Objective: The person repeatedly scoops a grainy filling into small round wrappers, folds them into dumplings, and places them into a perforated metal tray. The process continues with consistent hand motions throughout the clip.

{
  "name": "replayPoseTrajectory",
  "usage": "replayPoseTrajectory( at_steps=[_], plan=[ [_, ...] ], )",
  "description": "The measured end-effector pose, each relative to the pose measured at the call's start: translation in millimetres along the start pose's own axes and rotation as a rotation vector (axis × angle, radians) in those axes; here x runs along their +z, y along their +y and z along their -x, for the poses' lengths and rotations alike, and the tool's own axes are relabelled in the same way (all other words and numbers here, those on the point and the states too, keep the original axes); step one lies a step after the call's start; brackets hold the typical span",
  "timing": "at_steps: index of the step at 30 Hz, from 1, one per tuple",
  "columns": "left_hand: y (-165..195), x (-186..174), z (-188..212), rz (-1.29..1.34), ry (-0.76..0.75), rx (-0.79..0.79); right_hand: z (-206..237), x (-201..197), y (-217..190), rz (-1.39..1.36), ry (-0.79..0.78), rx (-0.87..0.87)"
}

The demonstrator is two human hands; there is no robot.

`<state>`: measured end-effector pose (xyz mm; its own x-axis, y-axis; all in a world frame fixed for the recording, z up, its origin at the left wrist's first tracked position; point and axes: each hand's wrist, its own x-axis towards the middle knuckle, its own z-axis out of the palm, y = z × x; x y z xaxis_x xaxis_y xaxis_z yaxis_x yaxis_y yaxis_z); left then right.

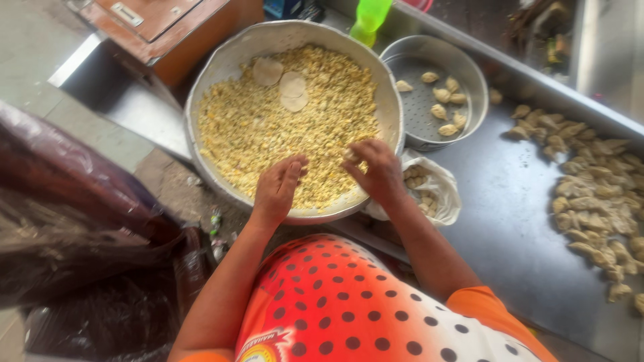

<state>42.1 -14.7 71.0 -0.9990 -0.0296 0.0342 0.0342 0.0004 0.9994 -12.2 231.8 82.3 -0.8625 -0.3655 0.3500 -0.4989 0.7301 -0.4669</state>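
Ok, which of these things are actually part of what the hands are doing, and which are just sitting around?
In use:
left hand
right hand
big bowl of yellow filling
round dough wrappers
steamer tray
folded dumplings on the counter

Lying about:
green bottle
white bag
wooden box
dark plastic bag

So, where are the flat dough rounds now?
In the head view, the three dough rounds lie on the yellow filling at the far side of the big metal bowl.
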Motion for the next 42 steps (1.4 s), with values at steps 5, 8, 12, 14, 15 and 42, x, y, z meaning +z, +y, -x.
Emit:
replayPoseTrajectory(
  at_steps=[5, 8, 12, 14, 15, 42],
  plan=[
    [4, 0, 1, -0.127, -0.046, 0.052, -26, -38, 66, 0.389, 0.431, 0.038],
    [7, 0, -1, -0.137, -0.058, 0.065, -31, -44, 76, 0.455, 0.468, 0.011],
    [9, 1, -1, -0.116, -0.071, 0.027, -19, -8, 45, 0.018, 0.223, -0.091],
    [10, 1, -2, -0.105, -0.077, 0.016, -17, 8, 25, -0.013, 0.101, -0.12],
    [11, 1, -1, -0.11, -0.08, 0.01, -19, 7, 20, 0.014, 0.002, -0.081],
    [21, -12, 7, -0.293, -0.014, 0.222, -249, 101, -31, 0.181, -0.229, -0.051]
  ],
)
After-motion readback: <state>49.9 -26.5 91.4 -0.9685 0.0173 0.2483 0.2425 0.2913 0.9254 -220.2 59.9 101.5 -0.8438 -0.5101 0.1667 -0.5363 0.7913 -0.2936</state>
